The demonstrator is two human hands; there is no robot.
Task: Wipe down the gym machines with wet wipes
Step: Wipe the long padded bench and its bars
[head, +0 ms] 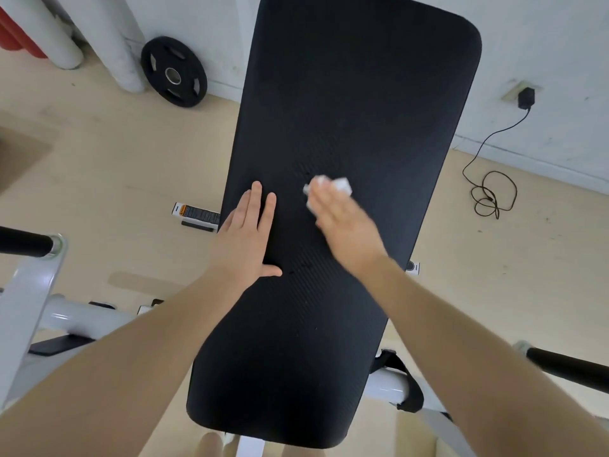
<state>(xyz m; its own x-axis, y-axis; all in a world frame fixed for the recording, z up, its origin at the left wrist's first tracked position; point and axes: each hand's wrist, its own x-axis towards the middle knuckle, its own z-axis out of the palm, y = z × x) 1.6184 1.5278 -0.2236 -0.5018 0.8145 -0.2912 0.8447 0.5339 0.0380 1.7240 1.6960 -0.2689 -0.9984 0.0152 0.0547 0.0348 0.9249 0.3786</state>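
Note:
A long black padded bench (356,94) of a gym machine fills the middle of the view, running away from me. My right hand (346,229) lies flat on the pad near its middle and presses a crumpled white wet wipe (339,185) under its fingers; the hand is motion-blurred. My left hand (245,235) rests flat on the pad's left edge, fingers spread, holding nothing.
White machine frame tubes (72,316) and a black-gripped handle (23,242) stand at the left; another black handle (566,366) is at the right. A black weight plate (173,72) leans on the wall. A black cable (491,192) lies coiled on the beige floor at the right.

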